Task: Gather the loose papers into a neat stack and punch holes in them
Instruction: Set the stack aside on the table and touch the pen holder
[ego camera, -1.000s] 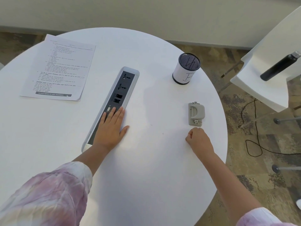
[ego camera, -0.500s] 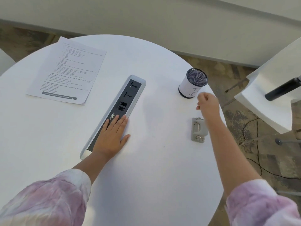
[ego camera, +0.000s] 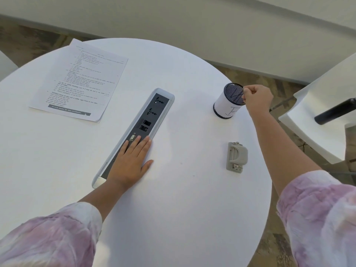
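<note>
Reaching across a round white bench [ego camera: 173,218]: right hand [ego camera: 257,99] at the mesh pen cup [ego camera: 229,102], left hand [ego camera: 131,162] flat.

Counts: one stack of printed papers [ego camera: 79,81] at the far left, sheet count unreadable; one grey hole punch [ego camera: 236,156] near the right edge, untouched; one pen cup; one socket strip [ego camera: 140,128] set in the bench. Left hand lies open, palm down, fingers over the strip's near end. Right hand is curled closed, fingertips pinching the cup's rim. Two tie-dye sleeves [ego camera: 52,239] visible.
</note>
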Tool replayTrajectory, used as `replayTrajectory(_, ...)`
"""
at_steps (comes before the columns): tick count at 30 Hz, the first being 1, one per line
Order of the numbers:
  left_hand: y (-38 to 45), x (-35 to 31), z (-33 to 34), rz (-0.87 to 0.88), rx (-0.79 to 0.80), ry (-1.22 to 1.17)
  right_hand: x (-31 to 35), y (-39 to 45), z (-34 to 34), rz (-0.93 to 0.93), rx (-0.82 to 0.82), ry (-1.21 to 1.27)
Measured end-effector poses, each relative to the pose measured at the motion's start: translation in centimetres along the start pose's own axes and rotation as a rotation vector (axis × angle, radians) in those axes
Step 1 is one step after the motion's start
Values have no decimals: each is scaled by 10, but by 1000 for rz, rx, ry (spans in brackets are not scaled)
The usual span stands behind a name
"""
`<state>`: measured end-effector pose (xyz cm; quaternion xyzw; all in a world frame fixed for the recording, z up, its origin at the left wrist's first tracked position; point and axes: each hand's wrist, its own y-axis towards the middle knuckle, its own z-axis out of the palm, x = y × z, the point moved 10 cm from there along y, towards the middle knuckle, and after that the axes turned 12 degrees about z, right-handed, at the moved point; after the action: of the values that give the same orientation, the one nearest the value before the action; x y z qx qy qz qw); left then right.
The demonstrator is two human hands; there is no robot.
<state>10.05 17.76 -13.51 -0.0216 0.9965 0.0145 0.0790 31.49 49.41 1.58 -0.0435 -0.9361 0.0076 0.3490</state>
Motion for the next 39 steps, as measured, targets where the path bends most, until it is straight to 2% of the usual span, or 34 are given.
replayTrajectory(7, 0, 1, 0, -7, -6, 6, -2, -54, -12, -159, -105, 28)
replayTrajectory(10, 0, 0, 0, -9, -9, 1, -19, -89, 1, -167, -56, 84)
replayTrajectory(14, 0, 1, -1, -14, -6, 2, -56, -134, 34, -97, 117, 60)
replayTrajectory(18, 0, 0, 0, -12, -2, 3, -111, -176, 80, 89, 469, 9)
replayTrajectory(20, 0, 0, 0, -8, -3, 6, -132, -193, 90, 166, 564, -8)
replayTrajectory(31, 0, 0, -2, -11, -10, -6, -134, -215, 91, 142, 527, -34)
replayTrajectory(39, 0, -1, -2, -7, -22, 4, -124, -218, 94, 84, 530, -158)
